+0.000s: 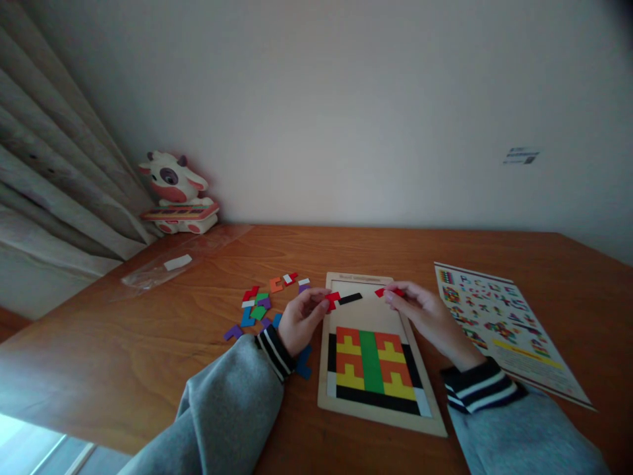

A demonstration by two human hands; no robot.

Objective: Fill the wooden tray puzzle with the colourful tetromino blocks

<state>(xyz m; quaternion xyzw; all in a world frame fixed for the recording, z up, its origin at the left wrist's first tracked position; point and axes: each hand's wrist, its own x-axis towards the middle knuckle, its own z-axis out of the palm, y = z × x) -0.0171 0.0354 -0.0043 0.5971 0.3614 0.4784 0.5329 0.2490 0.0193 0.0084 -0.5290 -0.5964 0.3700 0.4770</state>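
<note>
My left hand [302, 320] pinches a red piece [332, 301] over the upper left edge of a wooden puzzle tray [383, 427]. Another red piece [380, 292] is between the fingertips of my right hand [420, 310], above the tray's upper right part. A black bar [351, 299] lies at a slant between the two hands. Orange, yellow, green, black and white pieces fill the tray's lower part, with a green strip [370, 361] down the middle. Loose coloured pieces, among them a green one [259, 313], lie left of the tray, some partly hidden by my left hand.
A printed pattern sheet [509, 323] lies right of the tray. At the back left stands a cow toy [175, 191] with a keyboard, and a clear plastic bag [153, 272] lies before it. A curtain hangs at the left.
</note>
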